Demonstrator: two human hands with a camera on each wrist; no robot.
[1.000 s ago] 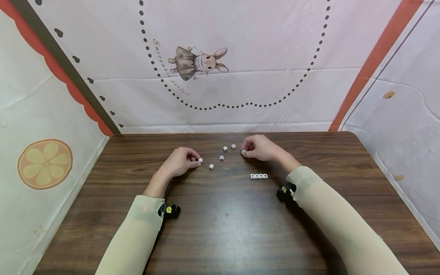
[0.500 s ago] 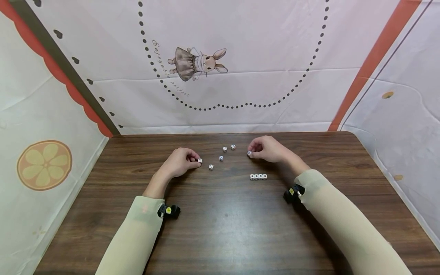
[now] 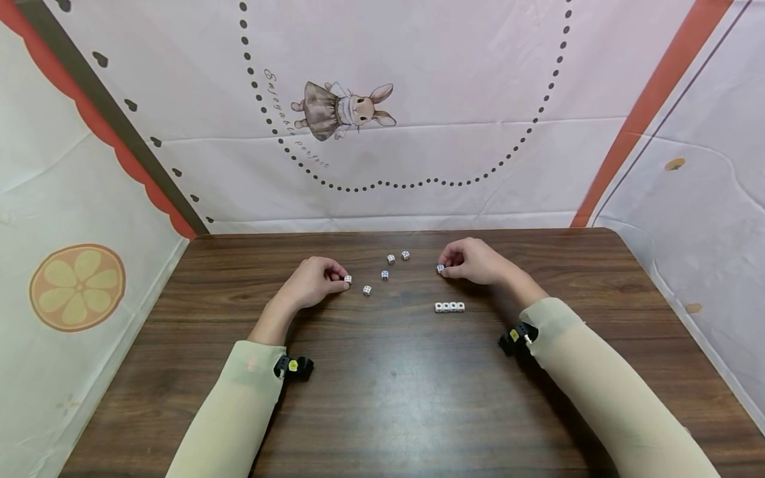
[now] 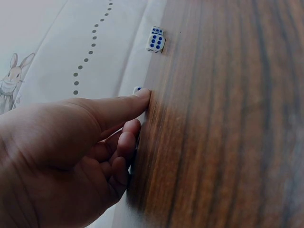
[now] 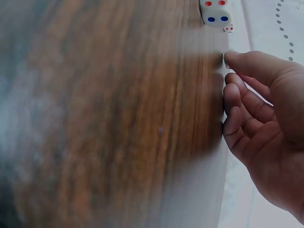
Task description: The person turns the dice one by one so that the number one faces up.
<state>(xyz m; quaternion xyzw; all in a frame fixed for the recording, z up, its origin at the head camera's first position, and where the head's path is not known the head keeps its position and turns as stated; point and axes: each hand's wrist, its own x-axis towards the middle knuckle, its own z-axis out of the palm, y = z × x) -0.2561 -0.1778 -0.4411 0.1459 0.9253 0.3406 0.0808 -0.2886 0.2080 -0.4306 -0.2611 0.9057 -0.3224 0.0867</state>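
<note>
Toward the back left of the table, my left hand [image 3: 311,282] pinches a white die [image 3: 348,279] between thumb and fingers. In the left wrist view the thumb covers most of that die [image 4: 137,89]. My right hand [image 3: 472,261] holds another white die [image 3: 440,269] at its fingertips, low over the table or on it; in the right wrist view the thumb nearly hides it. Between the hands lie several loose dice, among them one die [image 3: 367,291] close to the left hand and another die [image 3: 406,255] farthest back. A row of dice [image 3: 449,307] sits touching end to end, nearer than the right hand.
The brown wood-grain table [image 3: 382,398] ends at the back against a white printed cloth [image 3: 466,133]. More cloth hangs at the left and right sides. Each wrist carries a small black camera, such as the left wrist camera [image 3: 299,367].
My right hand has moved to the right and slightly nearer with its die, away from the loose dice. The left hand and the dice on the table stay put.
</note>
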